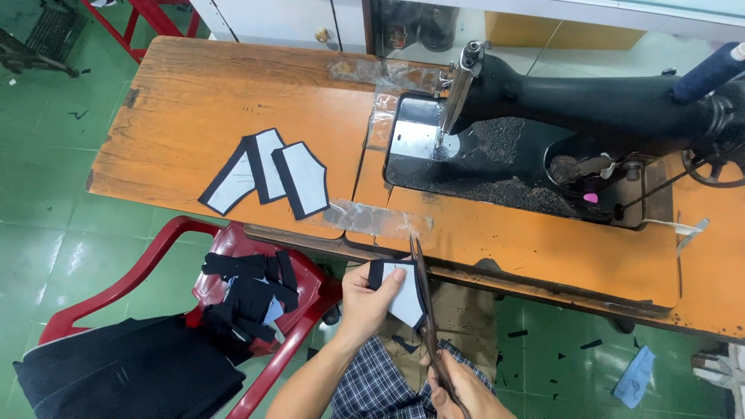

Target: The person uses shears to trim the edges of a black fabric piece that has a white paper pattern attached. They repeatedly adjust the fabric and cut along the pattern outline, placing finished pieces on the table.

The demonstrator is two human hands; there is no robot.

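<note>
My left hand (pixel 371 299) pinches a small white fabric piece with black edging (pixel 400 296) in front of the table edge, above my lap. My right hand (pixel 458 392) grips the handles of long dark scissors (pixel 423 299), whose blades run up along the right edge of the piece. Three similar white, black-edged pieces (pixel 268 174) lie overlapping on the orange wooden table (pixel 194 101). A black sewing machine (pixel 574 109) stands at the right of the table, its needle over a metal plate.
A red plastic chair (pixel 167 248) to my left holds black fabric scraps (pixel 252 295) and a dark garment (pixel 124 372). Scraps and a blue cloth (pixel 632 376) lie on the green tiled floor. A dark blue thread spool (pixel 710 70) sits on the machine.
</note>
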